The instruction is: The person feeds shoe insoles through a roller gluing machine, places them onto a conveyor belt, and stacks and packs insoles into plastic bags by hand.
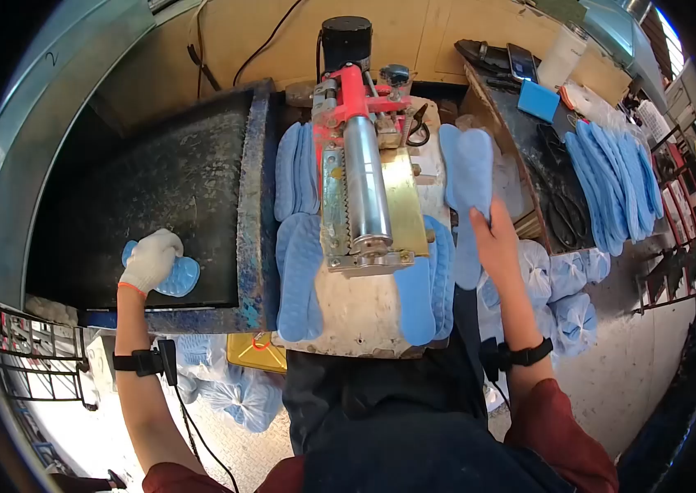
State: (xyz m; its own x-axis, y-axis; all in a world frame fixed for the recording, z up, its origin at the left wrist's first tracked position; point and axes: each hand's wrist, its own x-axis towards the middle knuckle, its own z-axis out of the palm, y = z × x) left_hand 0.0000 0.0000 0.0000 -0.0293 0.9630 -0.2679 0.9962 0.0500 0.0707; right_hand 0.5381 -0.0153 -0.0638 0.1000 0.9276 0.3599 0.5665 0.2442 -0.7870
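My left hand [152, 258], in a white glove with an orange cuff, has its fingers curled over a light-blue insole [179, 278] on the dark tray-like surface at the left. The insole's middle is hidden under the glove. My bare right hand [497, 240] grips a blue insole [474, 168] at the right edge of the pale work board, thumb on its face. A further insole [467, 259] hangs just below, beside those fingers; whether they hold it too, I cannot tell. Between my hands stands a machine with a shiny metal roller [367, 181] and a red bracket [354, 90].
Blue insoles lie around the machine: a left rear stack [294, 168], a left front pair [300, 275] and a right front stack [418, 300]. The right-hand table carries an insole pile [611, 185], black scissors [562, 218], a phone [520, 62] and a white bottle [563, 56]. Bagged insoles [241, 398] sit below.
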